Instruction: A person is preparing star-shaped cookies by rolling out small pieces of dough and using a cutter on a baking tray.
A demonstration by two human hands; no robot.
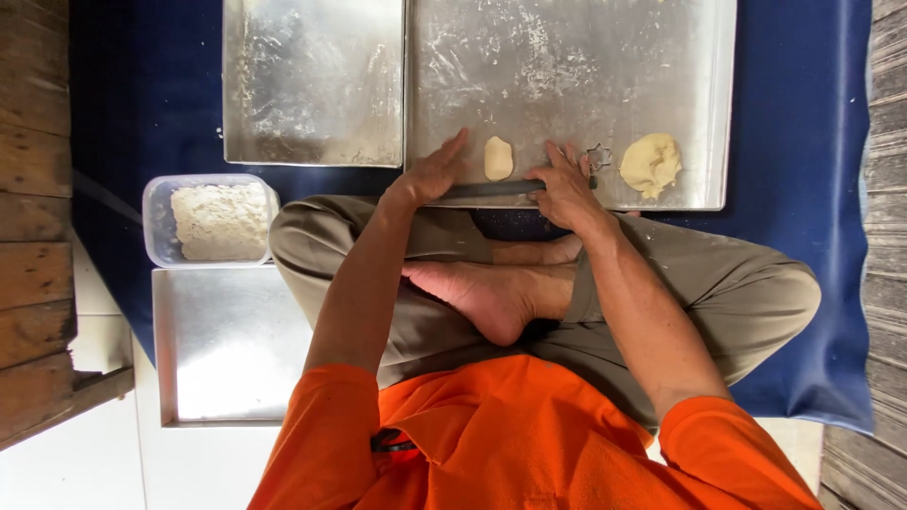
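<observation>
I sit cross-legged in front of a floured metal tray. A small flattened piece of pale dough lies near the tray's front edge. A thin dark rolling rod lies across that edge just below the dough. My left hand rests flat on the rod's left end with fingers stretched out. My right hand presses on its right end. A bigger lump of dough sits to the right, and a small star-shaped metal cutter lies between it and my right hand.
A second floured tray stands at the left of the first. A clear plastic box of flour sits by my left knee, with another metal tray below it. All rest on a blue mat; wooden boards border both sides.
</observation>
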